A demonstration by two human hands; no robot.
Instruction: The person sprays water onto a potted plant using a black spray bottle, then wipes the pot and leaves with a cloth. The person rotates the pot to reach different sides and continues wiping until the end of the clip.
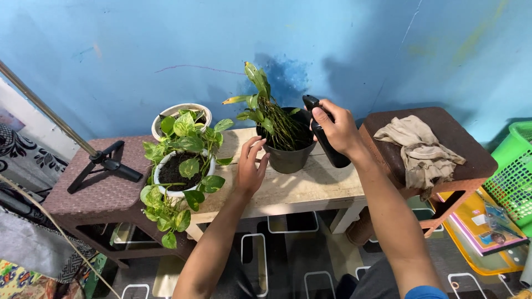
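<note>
Right hand [338, 130]: fingers clenched around a black spray bottle [327, 138], held beside the plant [271, 119]. Left hand [252, 169]: fingers released, resting against the black pot [288, 158] standing on the counter [310, 185].

The right hand [335, 128] covers the middle of the black spray bottle [327, 138], so its trigger cannot be seen. The leafy plant [185, 166] hides most of the white pot [180, 113] behind it. The green basket [515, 177] is cut off by the picture's right edge. Things on the yellow tray [482, 232] are too small to tell.
</note>
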